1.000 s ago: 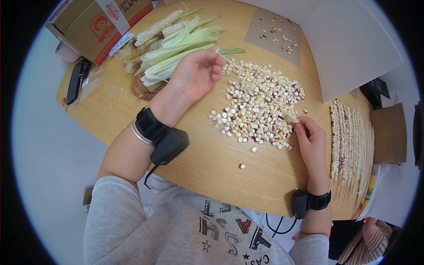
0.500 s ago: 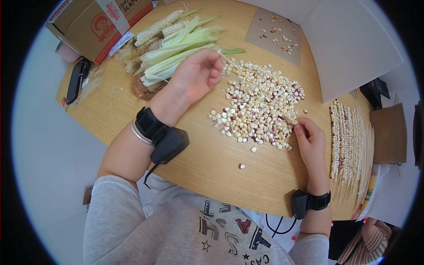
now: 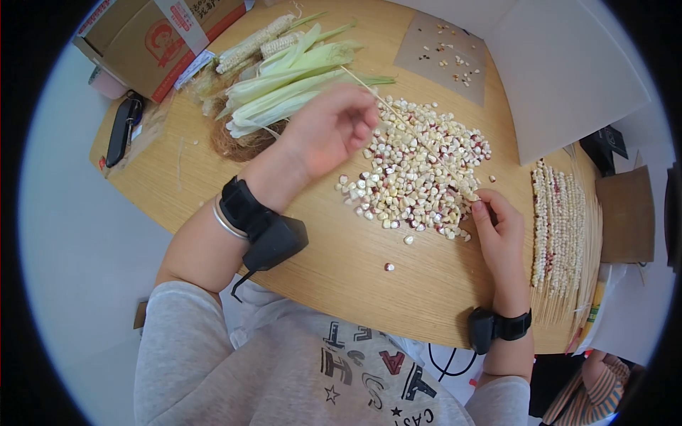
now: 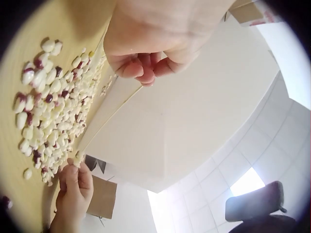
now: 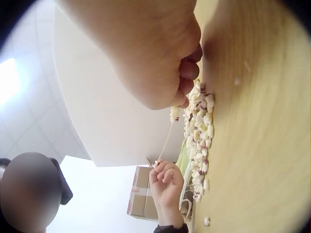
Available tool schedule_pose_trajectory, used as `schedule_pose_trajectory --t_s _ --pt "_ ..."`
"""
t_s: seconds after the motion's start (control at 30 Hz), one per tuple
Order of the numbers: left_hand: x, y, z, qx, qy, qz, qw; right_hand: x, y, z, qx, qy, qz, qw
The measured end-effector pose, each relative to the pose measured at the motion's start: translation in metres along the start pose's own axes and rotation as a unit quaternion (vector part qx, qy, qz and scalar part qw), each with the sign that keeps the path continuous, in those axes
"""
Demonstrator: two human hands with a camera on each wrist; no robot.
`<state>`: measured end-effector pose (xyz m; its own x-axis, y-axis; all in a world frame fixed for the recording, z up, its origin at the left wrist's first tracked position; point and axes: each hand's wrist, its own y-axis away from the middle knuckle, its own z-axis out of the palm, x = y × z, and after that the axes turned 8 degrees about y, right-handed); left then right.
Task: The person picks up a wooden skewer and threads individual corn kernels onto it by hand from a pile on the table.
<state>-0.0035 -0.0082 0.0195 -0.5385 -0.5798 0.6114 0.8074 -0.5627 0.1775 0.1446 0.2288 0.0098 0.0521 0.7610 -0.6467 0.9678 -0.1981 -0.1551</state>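
Note:
A thin straw-coloured skewer (image 3: 361, 83) slants across the corn kernels (image 3: 419, 167) heaped on the table. My left hand (image 3: 330, 131) pinches it with curled fingertips near its upper end, and the bare tip sticks out past the fingers. A few threaded kernels (image 5: 175, 114) sit at the skewer's lower end. There my right hand (image 3: 503, 231) grips it between thumb and forefinger, at the right edge of the heap. Whether a loose kernel lies between my left fingertips I cannot tell.
Corn husks (image 3: 305, 67) and stripped cobs (image 3: 256, 44) lie at the back left beside a cardboard box (image 3: 160, 42). Finished kernel skewers (image 3: 558, 227) lie in a row at the right. A grey sheet (image 3: 440, 57) with scattered kernels is at the back. A white panel (image 3: 568, 78) stands behind.
My left hand has moved right and slightly down along the skewer from its tip, which now shows beyond the fingers. The right hand has stayed in place.

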Motion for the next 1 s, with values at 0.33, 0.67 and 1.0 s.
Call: schedule_pose_trajectory --t_s 0.33,0.67,1.0 --pt "-0.046 0.024 0.026 -0.121 -0.185 -0.099 0.97 -0.023 0.014 0.008 -0.059 -0.132 -0.001 0.989" --pt "-0.045 0.029 0.03 -0.178 -0.232 -0.101 0.951 -0.029 0.016 0.006 -0.135 -0.255 0.034 0.957" --pt "-0.033 0.016 0.015 -0.07 -0.417 0.048 0.905 -0.003 0.003 0.004 -0.012 -0.13 0.035 0.991"
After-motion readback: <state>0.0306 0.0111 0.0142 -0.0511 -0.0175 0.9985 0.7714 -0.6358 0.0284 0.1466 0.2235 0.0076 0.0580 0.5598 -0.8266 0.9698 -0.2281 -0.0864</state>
